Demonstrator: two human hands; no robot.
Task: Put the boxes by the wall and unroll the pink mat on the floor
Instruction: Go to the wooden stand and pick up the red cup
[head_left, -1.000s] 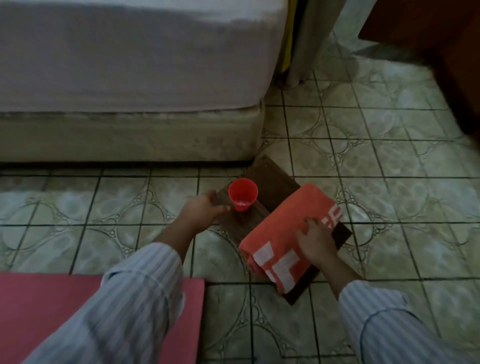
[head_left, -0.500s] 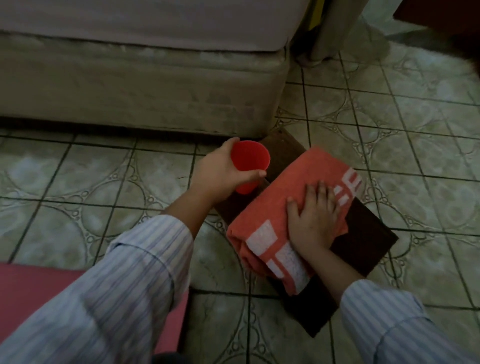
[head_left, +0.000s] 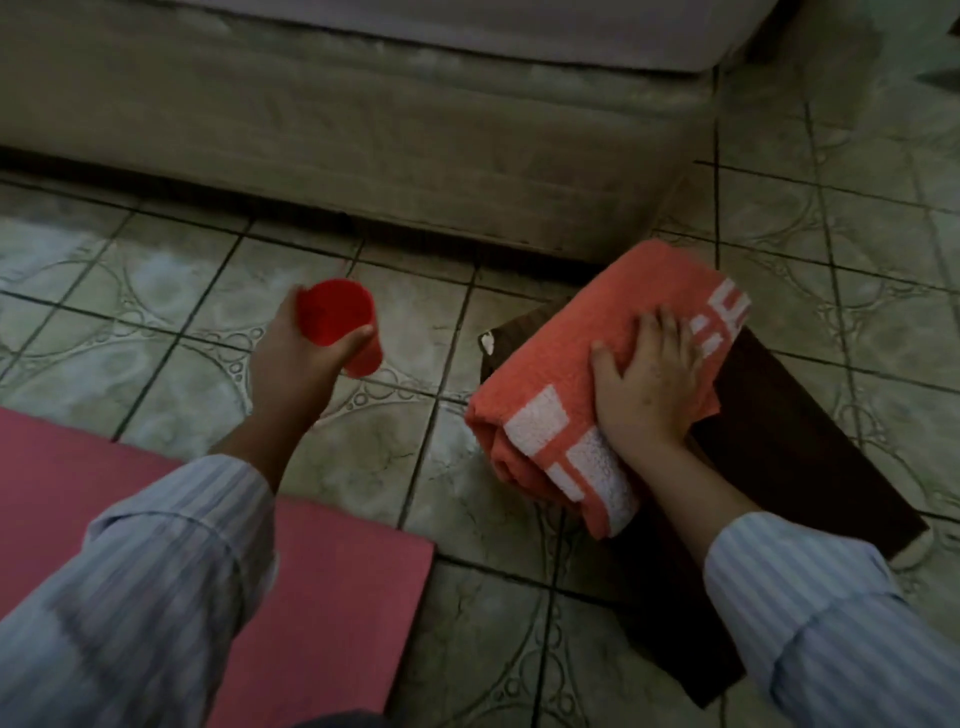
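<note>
The pink mat lies flat on the tiled floor at the lower left, partly under my left sleeve. My left hand holds a red plastic cup above the tiles, left of the board. My right hand rests palm down with fingers curled on a folded orange towel with white marks. The towel lies on a dark brown flat board on the floor. No boxes are in view.
A bed base with a mattress runs along the top of the view, its corner close behind the towel. Patterned tiled floor shows between the bed and the mat and to the right of the board.
My left hand took the red cup off the brown board and carried it left, over the tiles. My right hand settled flat onto the orange towel. The view moved closer and downward.
</note>
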